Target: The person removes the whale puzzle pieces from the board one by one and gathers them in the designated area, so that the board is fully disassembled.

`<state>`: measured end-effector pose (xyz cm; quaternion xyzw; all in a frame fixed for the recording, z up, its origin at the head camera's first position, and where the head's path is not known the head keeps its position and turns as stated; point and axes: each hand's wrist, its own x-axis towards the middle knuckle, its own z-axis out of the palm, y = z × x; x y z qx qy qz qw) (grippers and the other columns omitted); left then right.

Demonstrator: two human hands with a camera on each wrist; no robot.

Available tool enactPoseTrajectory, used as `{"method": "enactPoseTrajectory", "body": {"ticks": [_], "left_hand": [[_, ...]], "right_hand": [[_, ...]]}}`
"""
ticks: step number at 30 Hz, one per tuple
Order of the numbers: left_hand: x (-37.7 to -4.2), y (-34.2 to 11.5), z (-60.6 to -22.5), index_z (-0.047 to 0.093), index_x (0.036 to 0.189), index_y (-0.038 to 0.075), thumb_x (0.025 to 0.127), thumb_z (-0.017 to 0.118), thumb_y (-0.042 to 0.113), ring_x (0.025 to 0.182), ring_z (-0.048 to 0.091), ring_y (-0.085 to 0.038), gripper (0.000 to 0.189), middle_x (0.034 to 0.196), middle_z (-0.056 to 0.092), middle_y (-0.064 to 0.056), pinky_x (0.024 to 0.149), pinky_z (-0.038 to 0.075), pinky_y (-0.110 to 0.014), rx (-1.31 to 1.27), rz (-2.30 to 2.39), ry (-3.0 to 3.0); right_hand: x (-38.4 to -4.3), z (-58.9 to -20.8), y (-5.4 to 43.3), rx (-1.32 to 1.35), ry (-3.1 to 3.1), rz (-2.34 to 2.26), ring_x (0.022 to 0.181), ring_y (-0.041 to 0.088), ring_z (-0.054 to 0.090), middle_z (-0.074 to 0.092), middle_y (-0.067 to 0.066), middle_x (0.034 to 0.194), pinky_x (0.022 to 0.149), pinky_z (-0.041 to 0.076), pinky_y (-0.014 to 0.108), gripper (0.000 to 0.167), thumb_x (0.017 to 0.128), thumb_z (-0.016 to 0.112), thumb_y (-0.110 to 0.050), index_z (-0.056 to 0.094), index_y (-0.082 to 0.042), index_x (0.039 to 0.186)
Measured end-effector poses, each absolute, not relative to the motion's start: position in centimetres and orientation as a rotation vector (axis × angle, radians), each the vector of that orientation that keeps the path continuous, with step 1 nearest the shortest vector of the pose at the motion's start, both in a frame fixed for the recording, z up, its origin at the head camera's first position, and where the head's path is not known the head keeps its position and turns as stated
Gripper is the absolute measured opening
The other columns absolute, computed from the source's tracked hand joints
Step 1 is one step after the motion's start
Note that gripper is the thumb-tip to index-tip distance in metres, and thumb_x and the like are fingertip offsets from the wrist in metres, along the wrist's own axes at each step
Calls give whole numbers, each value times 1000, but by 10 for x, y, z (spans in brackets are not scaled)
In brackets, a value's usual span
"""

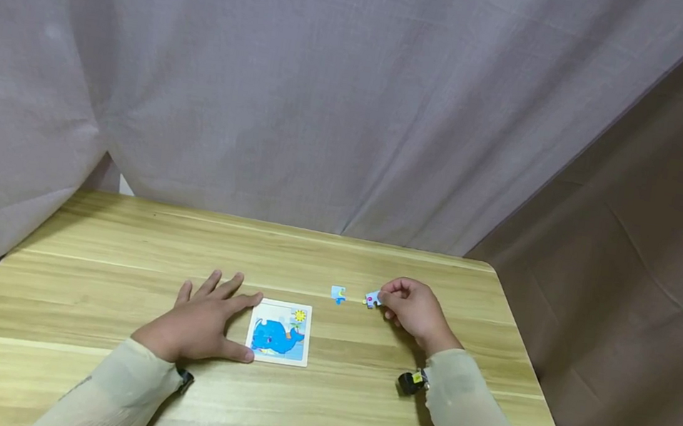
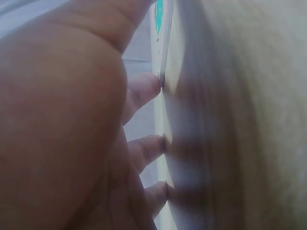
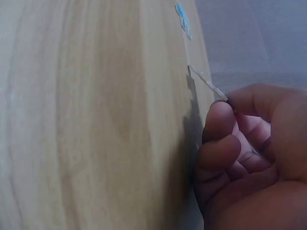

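Note:
A square jigsaw puzzle (image 1: 279, 332) with a pale frame, a blue whale and a yellow sun lies on the table. My left hand (image 1: 204, 321) spreads beside it, thumb and index fingertip touching its left edge. My right hand (image 1: 415, 313) pinches a puzzle piece (image 1: 372, 298) with a pink spot between thumb and fingers. In the right wrist view that piece (image 3: 209, 84) is tilted, its far edge close to the tabletop. A second loose piece (image 1: 338, 294), light blue with some yellow, lies left of the held one. The puzzle's upper left part looks pale, without picture.
The wooden table (image 1: 150, 238) has its back edge against a hanging grey curtain (image 1: 305, 93). Another darker drape (image 1: 643, 281) hangs along the right. A black wrist device (image 1: 410, 383) sits under the right sleeve.

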<state>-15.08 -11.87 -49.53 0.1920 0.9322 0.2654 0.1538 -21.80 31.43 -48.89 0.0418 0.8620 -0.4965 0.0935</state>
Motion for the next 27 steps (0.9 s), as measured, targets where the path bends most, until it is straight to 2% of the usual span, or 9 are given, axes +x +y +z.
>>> {"method": "enactPoseTrajectory", "body": {"ticks": [9, 27], "left_hand": [[-150, -119, -494, 49, 172, 35, 80, 91, 75, 174, 3, -56, 109, 189, 20, -17, 126, 0, -91, 545, 769, 2673], [-150, -118, -495, 49, 172, 36, 79, 91, 76, 173, 5, -57, 109, 188, 21, -17, 126, 1, -92, 559, 756, 2691]], "right_hand": [[-219, -491, 313, 141, 2641, -1349, 67, 17, 63, 71, 6, 82, 51, 48, 25, 10, 107, 76, -16, 75, -6, 107], [-227, -491, 314, 92, 2740, -1132, 63, 20, 65, 70, 4, 81, 51, 50, 28, 10, 108, 73, -20, 74, -11, 112]]}}
